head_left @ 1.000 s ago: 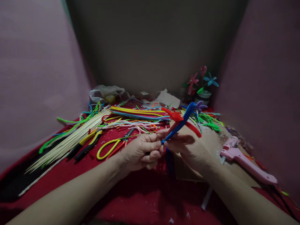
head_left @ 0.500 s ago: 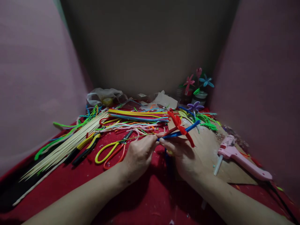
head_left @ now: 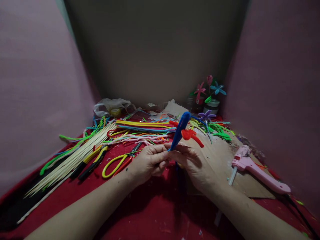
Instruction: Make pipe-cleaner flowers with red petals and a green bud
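A blue pipe-cleaner loop (head_left: 180,130) rises from between my fingertips, tilted up to the right. My left hand (head_left: 151,161) pinches its lower end from the left. From the right, my right hand (head_left: 191,160) has its thumb and fingers closed on the same spot. Just behind the blue loop, a red pipe-cleaner flower (head_left: 189,134) sticks out above my right hand; its stem is hidden. Beside my left forearm lie scissors (head_left: 111,168) with one yellow and one red handle.
Pliers (head_left: 93,163) and thin sticks (head_left: 75,153) lie left. Colourful pipe cleaners (head_left: 145,125) stretch across the back. On the right, a pink glue gun (head_left: 260,170) rests on cardboard (head_left: 220,160); finished flowers (head_left: 218,88) stand behind in jars.
The blue piece has swung from slanting low right to steeply upward. The red flower has turned and sits slightly lower. My left hand has rolled, its fingers now showing more.
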Demonstrator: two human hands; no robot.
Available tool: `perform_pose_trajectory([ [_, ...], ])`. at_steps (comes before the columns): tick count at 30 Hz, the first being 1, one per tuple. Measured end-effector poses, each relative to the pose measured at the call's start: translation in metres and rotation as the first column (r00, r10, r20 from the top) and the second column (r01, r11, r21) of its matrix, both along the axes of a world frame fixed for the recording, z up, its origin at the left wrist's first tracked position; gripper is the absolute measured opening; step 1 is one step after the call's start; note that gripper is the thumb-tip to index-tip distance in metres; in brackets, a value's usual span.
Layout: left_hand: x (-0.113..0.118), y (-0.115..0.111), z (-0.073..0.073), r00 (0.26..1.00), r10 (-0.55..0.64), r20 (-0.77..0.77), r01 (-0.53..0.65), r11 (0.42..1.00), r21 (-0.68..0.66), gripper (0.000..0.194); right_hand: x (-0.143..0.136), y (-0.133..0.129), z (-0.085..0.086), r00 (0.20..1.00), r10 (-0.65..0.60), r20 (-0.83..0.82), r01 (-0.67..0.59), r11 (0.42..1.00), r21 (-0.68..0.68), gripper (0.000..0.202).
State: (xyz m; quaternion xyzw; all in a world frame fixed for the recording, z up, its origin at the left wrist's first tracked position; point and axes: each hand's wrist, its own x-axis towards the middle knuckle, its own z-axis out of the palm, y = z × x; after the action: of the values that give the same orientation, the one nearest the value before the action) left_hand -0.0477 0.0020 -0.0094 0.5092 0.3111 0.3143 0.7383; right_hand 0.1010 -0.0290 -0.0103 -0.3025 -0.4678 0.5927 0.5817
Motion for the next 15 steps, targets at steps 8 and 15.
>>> perform_pose_trajectory([
  [8, -0.001, -0.002, 0.004, 0.99, -0.077, 0.121, 0.092, 0.988, -0.122, 0.021, 0.004, -0.001, 0.003, 0.996, 0.078, 0.049, -0.077, 0.997, -0.02, 0.025],
  [15, -0.002, -0.002, 0.0, 0.964, -0.168, 0.208, 0.209, 0.959, -0.192, 0.016, 0.009, 0.004, -0.006, 0.979, 0.202, -0.039, -0.204, 0.977, -0.064, 0.021],
])
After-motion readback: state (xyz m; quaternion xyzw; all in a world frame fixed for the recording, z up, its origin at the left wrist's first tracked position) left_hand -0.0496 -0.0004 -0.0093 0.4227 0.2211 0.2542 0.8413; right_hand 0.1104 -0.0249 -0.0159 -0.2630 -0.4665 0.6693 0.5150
